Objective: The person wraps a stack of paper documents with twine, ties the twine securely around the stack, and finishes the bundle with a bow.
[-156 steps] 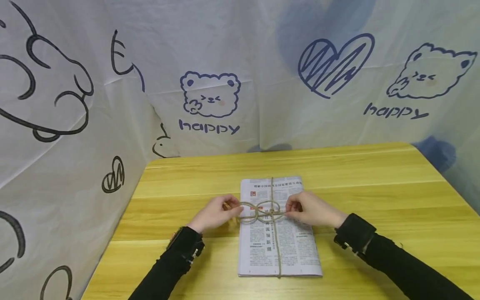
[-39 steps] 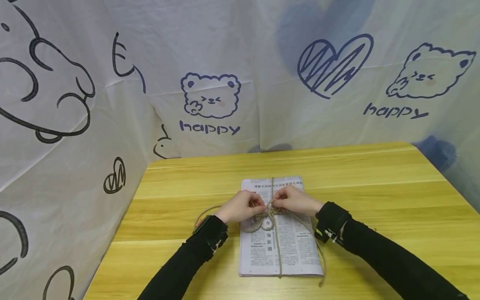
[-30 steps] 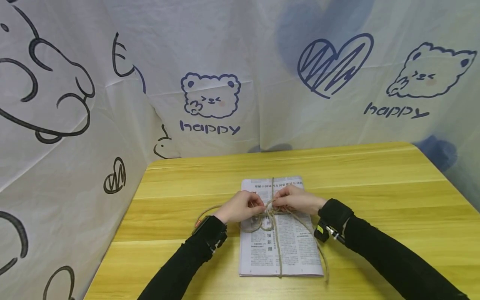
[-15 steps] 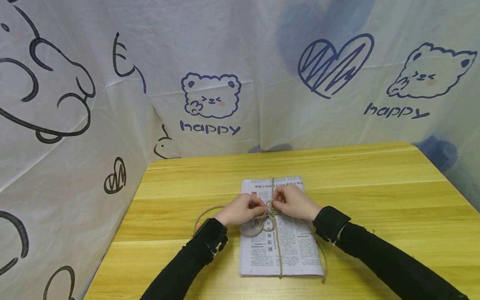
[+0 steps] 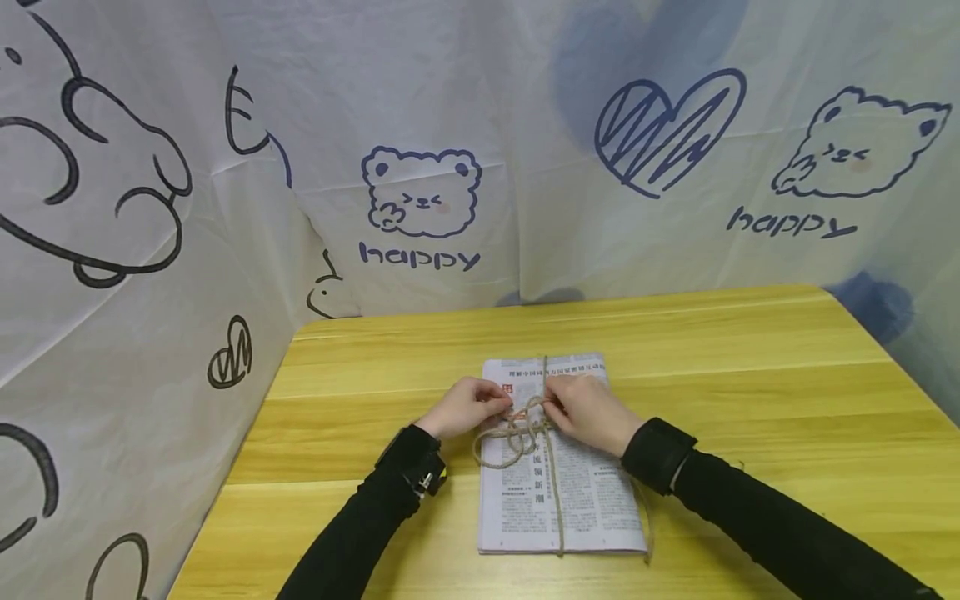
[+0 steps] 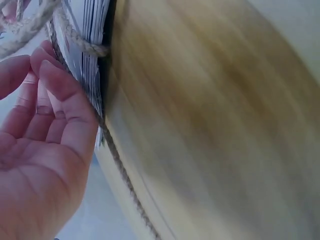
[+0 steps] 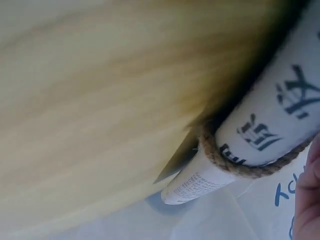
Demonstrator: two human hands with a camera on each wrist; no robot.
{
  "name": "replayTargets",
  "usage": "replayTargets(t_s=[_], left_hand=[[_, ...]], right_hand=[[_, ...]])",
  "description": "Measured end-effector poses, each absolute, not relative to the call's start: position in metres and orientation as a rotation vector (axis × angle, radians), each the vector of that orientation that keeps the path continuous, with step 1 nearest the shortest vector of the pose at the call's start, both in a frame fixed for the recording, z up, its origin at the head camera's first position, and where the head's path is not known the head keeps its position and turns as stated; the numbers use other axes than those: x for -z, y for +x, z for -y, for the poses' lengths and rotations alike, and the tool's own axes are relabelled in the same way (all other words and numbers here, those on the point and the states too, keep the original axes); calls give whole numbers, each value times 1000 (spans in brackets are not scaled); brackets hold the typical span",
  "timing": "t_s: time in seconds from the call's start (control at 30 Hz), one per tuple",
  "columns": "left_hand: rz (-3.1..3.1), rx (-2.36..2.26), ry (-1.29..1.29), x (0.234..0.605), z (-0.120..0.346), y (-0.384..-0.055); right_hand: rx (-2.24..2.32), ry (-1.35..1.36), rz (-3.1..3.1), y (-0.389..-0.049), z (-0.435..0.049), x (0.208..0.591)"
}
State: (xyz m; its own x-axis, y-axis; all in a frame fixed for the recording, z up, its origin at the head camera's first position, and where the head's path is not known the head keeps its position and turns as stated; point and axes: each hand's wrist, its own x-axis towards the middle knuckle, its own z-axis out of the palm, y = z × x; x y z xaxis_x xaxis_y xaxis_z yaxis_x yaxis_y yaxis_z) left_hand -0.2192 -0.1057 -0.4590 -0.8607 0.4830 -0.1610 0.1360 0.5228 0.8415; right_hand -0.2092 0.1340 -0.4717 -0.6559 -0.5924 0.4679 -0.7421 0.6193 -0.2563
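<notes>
A stack of folded newspapers [image 5: 517,517] lies on the table, with a thin jute rope [image 5: 555,492] running along and across it. Loose loops of the rope lie at the middle, around the crossing. At the stack's left edge my left hand [image 5: 465,407] pinches the rope between thumb and fingertips; in the left wrist view a strand [image 6: 122,170] trails away behind those fingers. My right hand [image 5: 596,412] is over the stack's right half, curled fingers gripping the rope beside the knot, its fingertips partly hidden. The right wrist view shows rope wrapped round the newspapers' folded edge [image 7: 260,130].
The wood-patterned table [image 5: 375,358] surrounds the stack. A white cloth [image 5: 540,217] with drawn bears and hearts hangs behind and to the left. One rope end [image 5: 648,533] hangs past the stack's lower right side.
My left hand has drawn back left from the knot, and a rope loop now lies open before it. The rope left of that hand is out of the head view. My right hand stays by the knot.
</notes>
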Motion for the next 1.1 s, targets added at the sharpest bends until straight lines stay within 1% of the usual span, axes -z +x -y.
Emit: replayTargets(t_s=[0.07,0.17,0.67,0.9,1.1], left_hand=[[-2348,-1317,456,459,105,-220],[-2318,-1348,446,460,104,-222],[-2272,-1235,657,456,99,-217],[-2233,-1232,639,454,94,-214],[-2265,-1231,651,457,99,-218]], right_hand=[[-572,1050,2492,-209,-133,473],[-509,1006,2482,-209,-133,474],[-450,840,2605,-213,-131,478],[-381,821,2619,-215,-129,480],[-369,833,2608,-215,-128,478]])
